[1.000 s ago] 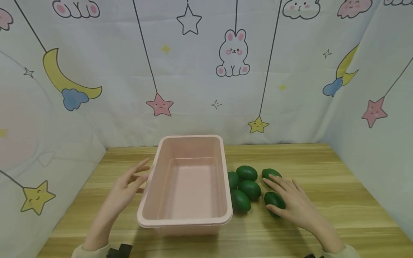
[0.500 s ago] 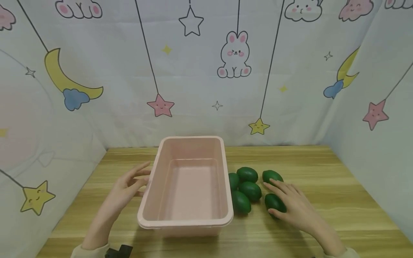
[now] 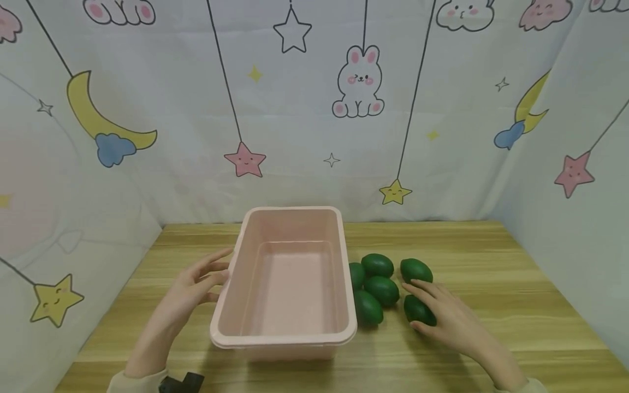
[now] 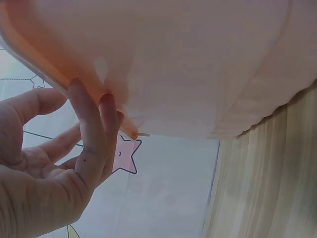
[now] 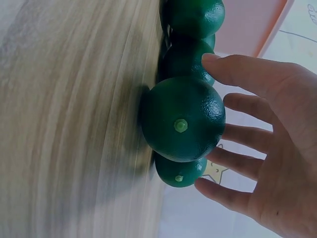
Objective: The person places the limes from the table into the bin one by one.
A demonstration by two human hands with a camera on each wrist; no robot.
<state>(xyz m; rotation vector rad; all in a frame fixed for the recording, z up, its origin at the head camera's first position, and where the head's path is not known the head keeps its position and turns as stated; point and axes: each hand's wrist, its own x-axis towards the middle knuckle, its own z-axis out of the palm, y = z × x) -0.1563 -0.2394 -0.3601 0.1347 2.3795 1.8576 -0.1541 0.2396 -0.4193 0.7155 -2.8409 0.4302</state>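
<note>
- Fingers [image 5: 247,136] of the right hand [image 3: 449,321] are spread wide around the upper side of the nearest green fruit [image 5: 178,109], thumb toward its near side; the hand has no grip on it.
- The right wrist view shows what the head view covers: a gap between palm and fruit, and the pale stem end facing the camera (whether a fingertip touches the skin, I cannot tell).
- That fruit rests on the table [image 3: 442,240], below the hand and between thumb and forefinger as the head view has it.
- The left hand [image 3: 189,286] has its fingers loosely bent, fingertips against the pink basin [image 3: 282,340], just below the rim on its left side.
- Only the left wrist view shows those fingertips at the outer wall; from the head they partly vanish behind the rim.
- Just beyond the right fingers lies a second fruit [image 3: 416,269], farther from the person.
- To their left, a cluster of four fruits [image 3: 382,291] sits close by the basin, one partly hidden by its side.
- The basin stands upright between the hands, its inside visible from the head.
- Behind the table hangs a pale cloth [image 3: 295,109] printed with stars, moons and a rabbit.
</note>
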